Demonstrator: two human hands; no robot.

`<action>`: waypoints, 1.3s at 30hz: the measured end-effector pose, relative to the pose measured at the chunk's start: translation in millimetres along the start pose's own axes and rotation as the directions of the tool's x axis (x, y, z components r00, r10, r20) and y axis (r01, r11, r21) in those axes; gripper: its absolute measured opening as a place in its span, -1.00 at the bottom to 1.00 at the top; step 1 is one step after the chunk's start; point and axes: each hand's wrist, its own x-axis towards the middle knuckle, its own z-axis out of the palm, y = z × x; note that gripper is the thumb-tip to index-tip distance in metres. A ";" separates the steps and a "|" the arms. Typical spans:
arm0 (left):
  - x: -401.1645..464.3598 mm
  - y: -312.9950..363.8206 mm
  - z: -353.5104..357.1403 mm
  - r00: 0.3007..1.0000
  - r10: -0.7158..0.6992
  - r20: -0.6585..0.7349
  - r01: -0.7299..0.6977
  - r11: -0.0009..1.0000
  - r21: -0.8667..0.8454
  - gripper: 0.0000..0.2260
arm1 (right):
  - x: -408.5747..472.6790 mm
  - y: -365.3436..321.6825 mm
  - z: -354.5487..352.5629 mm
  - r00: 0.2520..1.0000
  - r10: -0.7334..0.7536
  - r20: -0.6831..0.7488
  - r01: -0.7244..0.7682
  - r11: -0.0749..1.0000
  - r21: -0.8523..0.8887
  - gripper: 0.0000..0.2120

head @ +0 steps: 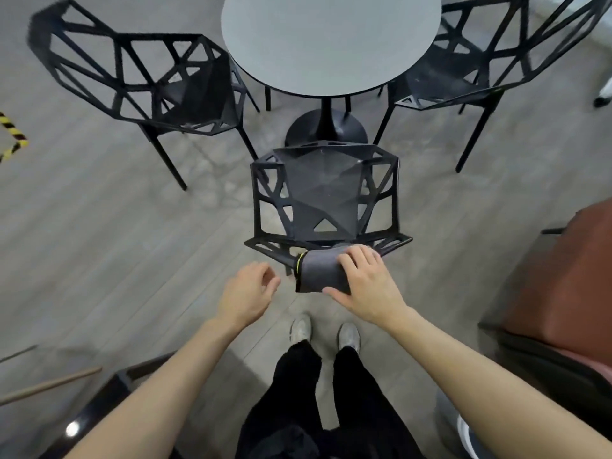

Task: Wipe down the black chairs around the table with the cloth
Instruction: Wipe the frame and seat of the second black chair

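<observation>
Round table (331,44) beyond near chair (323,193), flanking chairs (139,84).

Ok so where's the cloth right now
In the head view the cloth is draped over the top edge of the nearest chair's backrest, under the right hand, low centre of frame.
</observation>
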 end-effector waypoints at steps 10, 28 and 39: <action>62.9 -10.4 41.8 0.915 0.305 0.264 -0.390 0.836 0.387 0.02 | 8.0 31.8 33.5 0.985 -0.137 -0.101 0.113 0.971 -0.213 -0.46; 59.9 -11.6 38.6 0.908 0.282 0.309 -0.378 0.870 0.317 0.08 | 2.2 61.4 31.8 0.997 -0.076 0.003 0.074 0.963 -0.260 -0.58; 57.4 -13.4 37.9 0.914 0.253 0.318 -0.355 0.877 0.323 0.11 | 28.7 -7.7 50.5 0.981 -0.187 0.057 0.194 0.967 -0.166 -0.55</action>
